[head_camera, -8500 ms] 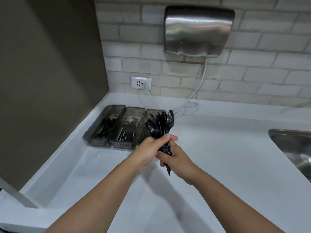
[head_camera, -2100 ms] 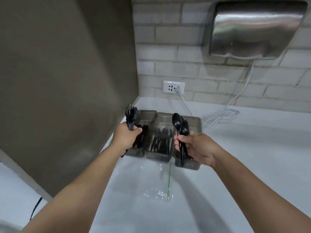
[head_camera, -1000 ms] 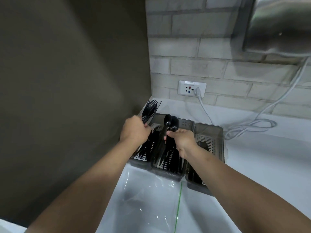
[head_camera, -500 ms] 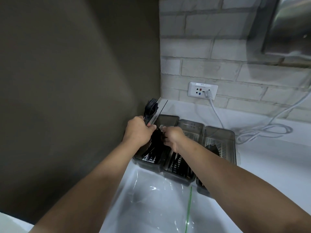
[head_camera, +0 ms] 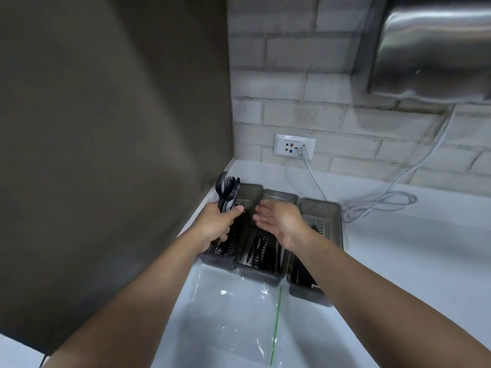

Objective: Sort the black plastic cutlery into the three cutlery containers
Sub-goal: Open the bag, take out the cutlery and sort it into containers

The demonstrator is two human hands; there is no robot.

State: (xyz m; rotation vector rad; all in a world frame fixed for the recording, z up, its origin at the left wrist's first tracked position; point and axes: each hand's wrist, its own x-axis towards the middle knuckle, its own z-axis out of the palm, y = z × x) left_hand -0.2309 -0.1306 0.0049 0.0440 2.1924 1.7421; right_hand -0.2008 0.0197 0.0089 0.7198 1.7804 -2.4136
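Looking down from the wearer's head, two bare forearms reach forward over a white countertop point(head_camera: 398, 261); nearest the viewer a clear plastic zip bag with a green seal strip point(head_camera: 239, 320) lies flat on the counter, just in front of the containers; beyond it three smoky translucent rectangular cutlery containers sit side by side, touching, pushed toward the corner by a dark brown side wall point(head_camera: 106, 128); the left container point(head_camera: 218, 258), the middle container point(head_camera: 261, 272) and the right container point(head_camera: 326, 224) each hold black plastic cutlery lying on slotted bases, though which kind lies in which cannot be told; the left hand point(head_camera: 215, 224) is curled round a bundle of black plastic forks point(head_camera: 227, 189), tines pointing up and away, held above the far end of the left container; the right hand point(head_camera: 279, 219) hovers over the middle container with fingers spread and relaxed, palm turned toward the left hand, holding nothing; farther back a white wall socket point(head_camera: 295, 146) sits in a pale brick wall, a white cable point(head_camera: 382, 203) plugged in and coiled on the counter; above, at top right, a brushed steel hand dryer point(head_camera: 435, 46) hangs on the wall
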